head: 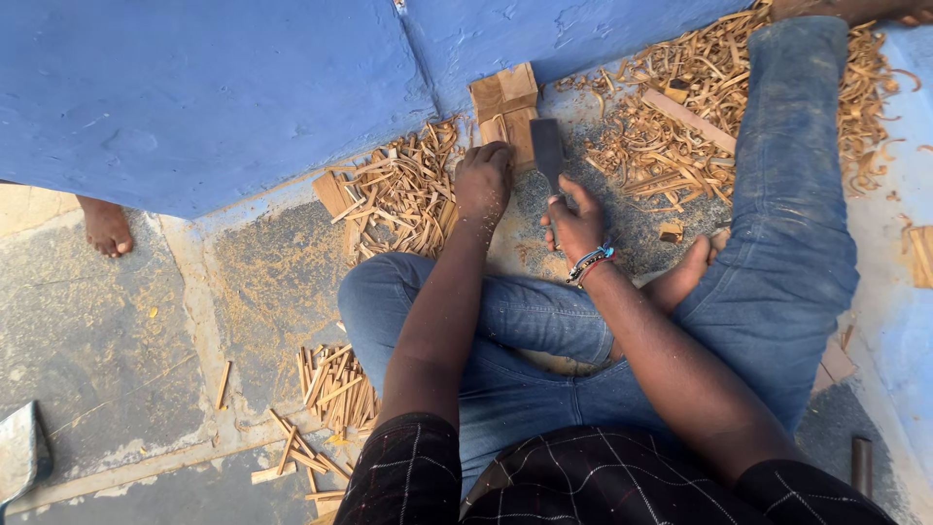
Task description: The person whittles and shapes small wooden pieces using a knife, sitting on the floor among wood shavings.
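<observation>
You are mid-split: your left hand (pixel 483 180) steadies the upright tan wood block (pixel 506 105) on the grey concrete floor (pixel 272 282), and your right hand (pixel 575 222) grips the flat steel blade (pixel 547 151) beside it. The next stroke likely needs the edge aligned clear of your fingers.

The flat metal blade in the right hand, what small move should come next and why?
Probably bring the flat metal blade down onto the small wood block that the left hand steadies. The right hand holds it raised just beside the block, with split wooden sticks heaped alongside.
</observation>
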